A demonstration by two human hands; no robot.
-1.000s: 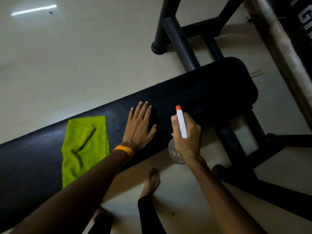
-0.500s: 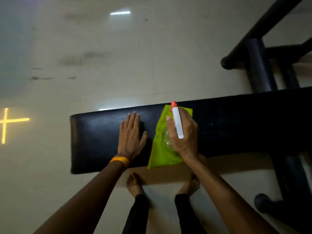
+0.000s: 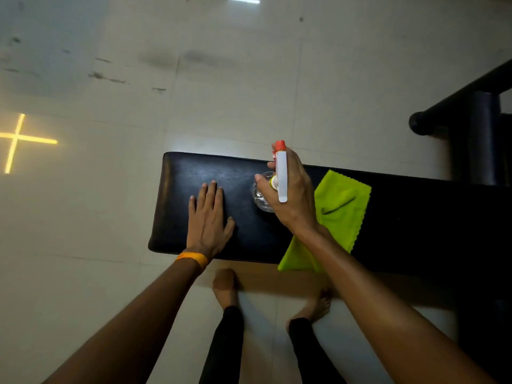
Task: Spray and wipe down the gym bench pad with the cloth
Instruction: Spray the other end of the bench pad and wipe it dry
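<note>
Right hand (image 3: pixel 295 195) gripping spray bottle (image 3: pixel 280 176), now left of cloth (image 3: pixel 339 214); left hand (image 3: pixel 209 220) still flat, open on pad (image 3: pixel 249 231)

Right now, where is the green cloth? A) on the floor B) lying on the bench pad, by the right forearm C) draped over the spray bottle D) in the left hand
B: the green cloth lies flat on the bench pad, partly under the right forearm, while the right hand holds the spray bottle and the left hand rests flat and empty on the pad.
</note>
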